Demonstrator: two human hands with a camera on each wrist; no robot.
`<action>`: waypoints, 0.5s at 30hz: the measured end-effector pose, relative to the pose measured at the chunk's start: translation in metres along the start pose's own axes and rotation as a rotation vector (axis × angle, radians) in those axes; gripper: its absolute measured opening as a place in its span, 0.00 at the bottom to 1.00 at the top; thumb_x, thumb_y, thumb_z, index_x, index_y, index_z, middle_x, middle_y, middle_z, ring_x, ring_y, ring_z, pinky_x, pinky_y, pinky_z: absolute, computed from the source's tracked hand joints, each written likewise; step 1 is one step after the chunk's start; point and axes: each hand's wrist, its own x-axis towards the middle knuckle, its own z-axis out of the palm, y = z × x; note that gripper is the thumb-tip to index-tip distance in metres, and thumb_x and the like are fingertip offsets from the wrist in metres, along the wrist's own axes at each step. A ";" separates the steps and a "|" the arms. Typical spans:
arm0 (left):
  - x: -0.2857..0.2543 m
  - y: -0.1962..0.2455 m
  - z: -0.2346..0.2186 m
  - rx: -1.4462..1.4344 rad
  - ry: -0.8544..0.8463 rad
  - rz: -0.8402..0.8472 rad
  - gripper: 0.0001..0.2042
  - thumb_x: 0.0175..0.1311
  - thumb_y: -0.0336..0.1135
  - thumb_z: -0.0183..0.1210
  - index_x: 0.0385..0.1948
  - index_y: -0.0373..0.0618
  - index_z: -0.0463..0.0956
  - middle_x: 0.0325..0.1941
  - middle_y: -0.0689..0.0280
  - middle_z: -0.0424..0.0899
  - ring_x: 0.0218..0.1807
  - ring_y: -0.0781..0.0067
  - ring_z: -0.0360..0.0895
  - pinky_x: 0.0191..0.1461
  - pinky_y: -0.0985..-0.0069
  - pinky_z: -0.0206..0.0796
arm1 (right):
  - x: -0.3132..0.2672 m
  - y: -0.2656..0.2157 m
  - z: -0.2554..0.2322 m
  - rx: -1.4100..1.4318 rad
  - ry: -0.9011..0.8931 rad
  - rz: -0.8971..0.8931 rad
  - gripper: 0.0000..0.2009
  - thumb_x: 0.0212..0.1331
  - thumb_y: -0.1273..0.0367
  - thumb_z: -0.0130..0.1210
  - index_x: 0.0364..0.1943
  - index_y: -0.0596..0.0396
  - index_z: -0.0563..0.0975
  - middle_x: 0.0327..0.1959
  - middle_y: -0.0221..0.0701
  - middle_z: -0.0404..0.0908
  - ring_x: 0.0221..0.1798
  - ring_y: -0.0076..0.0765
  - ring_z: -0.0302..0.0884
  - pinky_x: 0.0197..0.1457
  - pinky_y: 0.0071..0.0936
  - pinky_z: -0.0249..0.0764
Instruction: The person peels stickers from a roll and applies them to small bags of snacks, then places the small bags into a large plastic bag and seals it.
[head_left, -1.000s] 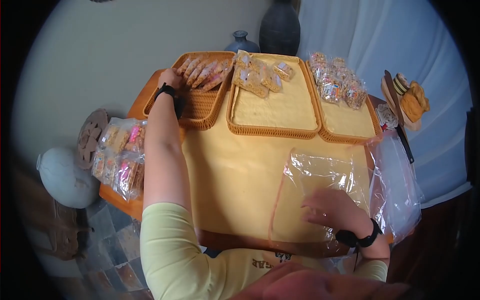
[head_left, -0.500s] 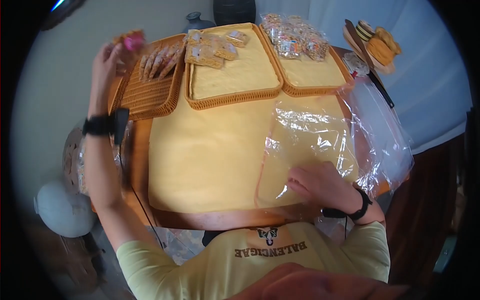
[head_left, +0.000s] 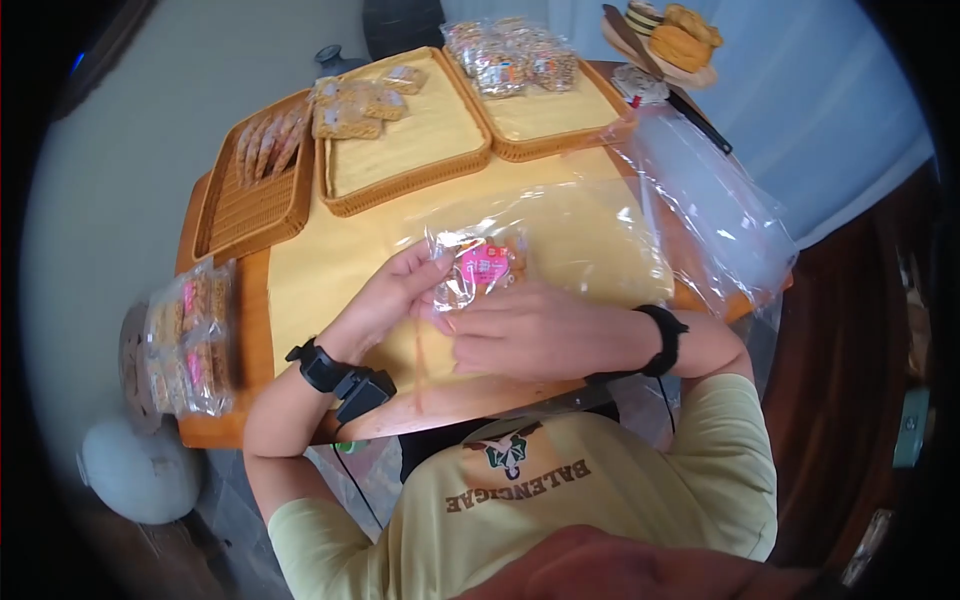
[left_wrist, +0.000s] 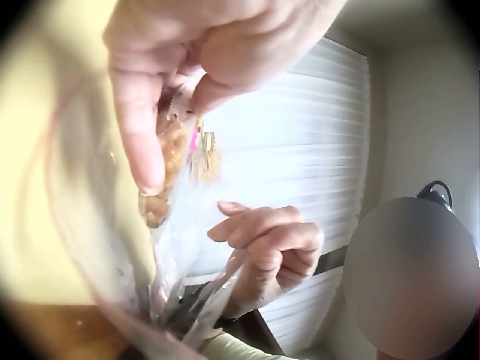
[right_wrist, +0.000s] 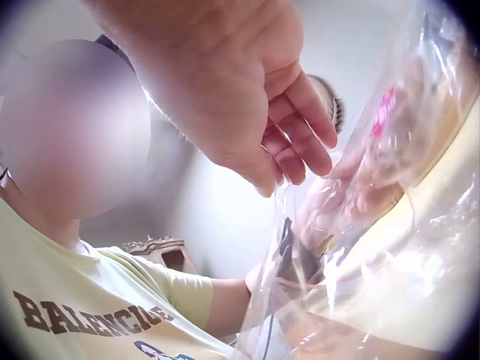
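In the head view my left hand [head_left: 395, 290] grips a clear-wrapped snack packet [head_left: 482, 262] with a pink label. Thumb and fingers pinch the packet, which shows golden brown pieces [left_wrist: 174, 157], in the left wrist view. A large clear plastic bag [head_left: 600, 215] with a reddish edge lies over the yellow mat, and the packet is at its mouth. My right hand [head_left: 535, 330] is close beside the packet. The right wrist view shows its thumb and fingertips pinching the film of the bag [right_wrist: 262, 315].
A wicker basket [head_left: 215, 235] with several packets is at the far left. Two cloth-lined wicker trays [head_left: 400, 195] [head_left: 560, 148] hold more packets. A filled clear bag [head_left: 190, 340] lies on the left edge, more plastic bags [head_left: 700, 200] on the right. A knife [head_left: 700, 120] sits behind them.
My left hand has lifted a pink-labelled packet out of the left basket and brought it to the clear bag. My right hand has moved in towards it, and the head view has shifted.
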 end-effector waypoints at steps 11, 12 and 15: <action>0.075 -0.019 0.042 -0.131 -0.175 0.040 0.17 0.65 0.33 0.44 0.53 0.41 0.54 0.41 0.59 0.73 0.37 0.67 0.77 0.43 0.70 0.73 | 0.018 -0.001 0.039 0.361 0.084 -0.157 0.08 0.48 0.69 0.54 0.23 0.57 0.68 0.21 0.32 0.65 0.26 0.35 0.67 0.27 0.30 0.65; 0.085 -0.021 0.041 -0.114 -0.175 0.088 0.17 0.64 0.34 0.45 0.51 0.39 0.54 0.40 0.56 0.73 0.37 0.63 0.78 0.44 0.69 0.73 | 0.018 -0.002 0.036 0.387 0.081 -0.153 0.08 0.48 0.69 0.54 0.24 0.57 0.68 0.21 0.33 0.65 0.26 0.37 0.66 0.28 0.31 0.65; 0.107 -0.027 0.046 -0.110 -0.099 0.099 0.13 0.64 0.34 0.45 0.45 0.38 0.55 0.37 0.54 0.73 0.34 0.62 0.79 0.38 0.71 0.75 | 0.013 -0.001 0.030 0.414 0.094 -0.108 0.08 0.48 0.69 0.55 0.24 0.57 0.69 0.21 0.34 0.66 0.27 0.39 0.67 0.29 0.32 0.66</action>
